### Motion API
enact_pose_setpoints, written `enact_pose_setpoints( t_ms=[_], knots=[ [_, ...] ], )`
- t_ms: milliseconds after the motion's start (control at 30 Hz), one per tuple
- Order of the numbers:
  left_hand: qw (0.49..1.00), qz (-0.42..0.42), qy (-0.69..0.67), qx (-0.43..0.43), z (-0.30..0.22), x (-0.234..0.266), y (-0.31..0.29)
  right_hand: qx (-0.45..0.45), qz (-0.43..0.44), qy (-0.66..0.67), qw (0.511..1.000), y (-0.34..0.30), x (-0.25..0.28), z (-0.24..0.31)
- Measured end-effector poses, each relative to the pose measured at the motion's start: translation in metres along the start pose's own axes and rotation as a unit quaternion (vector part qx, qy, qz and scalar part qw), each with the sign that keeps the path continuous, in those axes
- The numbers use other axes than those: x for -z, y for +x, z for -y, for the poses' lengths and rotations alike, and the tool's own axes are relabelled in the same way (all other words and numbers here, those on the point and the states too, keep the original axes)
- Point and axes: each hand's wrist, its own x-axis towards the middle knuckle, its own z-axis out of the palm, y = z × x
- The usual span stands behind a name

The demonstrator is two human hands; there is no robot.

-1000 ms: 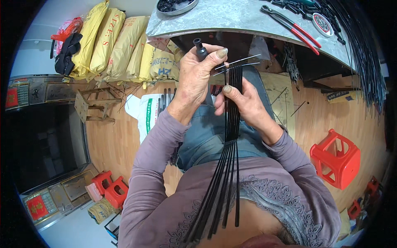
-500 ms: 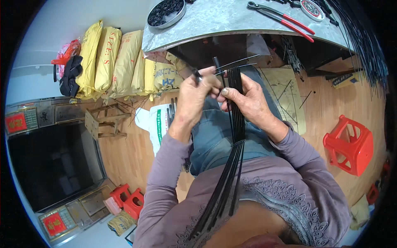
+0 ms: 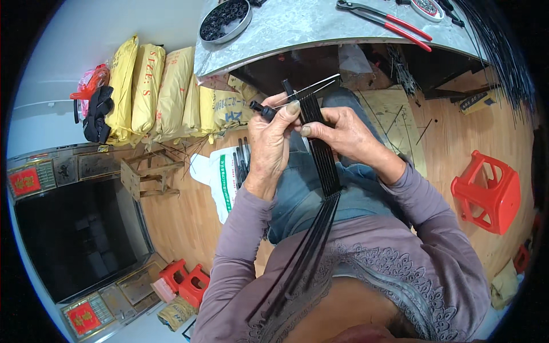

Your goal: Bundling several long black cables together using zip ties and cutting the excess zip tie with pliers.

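Note:
A flat row of thin black rods (image 3: pixel 323 163) runs from between my hands down over my lap, its loose ends fanning out below a cross binding. My right hand (image 3: pixel 349 137) is closed on its right edge, thumb on top. At its upper left my left hand (image 3: pixel 270 146) is closed, the thumb pressing near the row's edge. A black cylindrical handle (image 3: pixel 263 110) sticks out of the left hand's fingers. Thin pale needle-like rods (image 3: pixel 321 83) slant across the row's top end. One thicker black rod (image 3: pixel 288 88) rises beside the left thumb. The fingers underneath are hidden.
Ahead stands a grey-topped table (image 3: pixel 286 26) with a round dish of black rings (image 3: pixel 225 20) and red-handled pliers (image 3: pixel 392 26). Yellow sacks (image 3: pixel 150 86) line the left wall. A red stool (image 3: pixel 486 191) is to the right, a small wooden stool (image 3: pixel 150 176) to the left.
The row of rods has tilted, its top end swinging left. My left hand, blurred before, is now still with its thumb by the row's edge, and the black handle has shifted left and outward.

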Motion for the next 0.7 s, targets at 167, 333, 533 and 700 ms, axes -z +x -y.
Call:
enact_pose_setpoints(
  t_ms=[167, 333, 533, 700],
  knots=[
    [0.996, 0.045, -0.074, 0.02, 0.003, 0.006, 0.001, -0.071, 0.04, 0.109, 0.991, 0.005, -0.001, -0.011],
    [0.994, 0.034, -0.1, 0.025, 0.005, 0.002, -0.003, -0.062, 0.06, 0.258, 0.962, 0.01, -0.006, -0.024],
    [0.999, 0.029, -0.026, -0.028, 0.003, -0.003, -0.008, -0.092, 0.066, 0.229, 0.967, 0.008, -0.006, -0.022],
    [0.996, 0.052, -0.067, 0.004, -0.002, -0.005, -0.009, -0.119, 0.115, 0.327, 0.931, 0.01, -0.006, -0.032]
  ],
)
